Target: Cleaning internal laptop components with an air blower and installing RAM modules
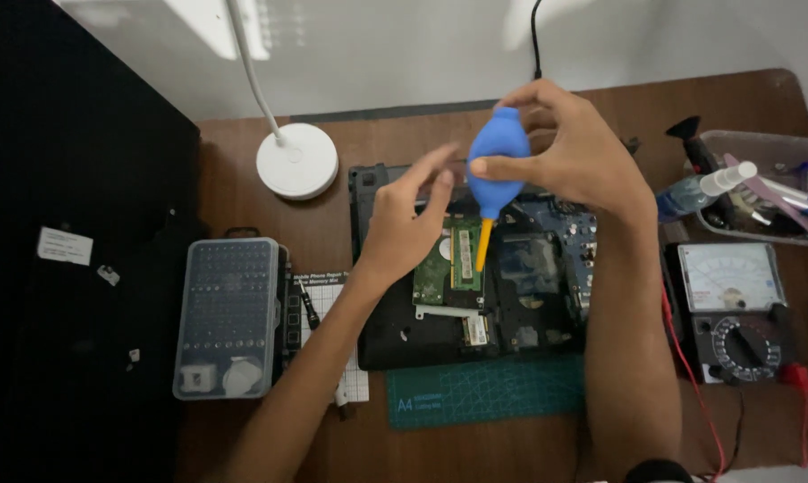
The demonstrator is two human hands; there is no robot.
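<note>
Gripping a blue air blower [493, 161] by its bulb, right hand [578, 152] holds it upright, orange nozzle down over the opened laptop [475, 295] (above the green memory board). Left hand [404, 224] is nearer the bulb's left side, fingers loose, holding nothing.

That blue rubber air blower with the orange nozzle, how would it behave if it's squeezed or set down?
The blue air blower, pinched in the right hand, looks soft and hollow, so it probably squashes easily and weighs little. Its rounded bulb and thin orange nozzle suggest it might roll or tip if laid down.
</note>
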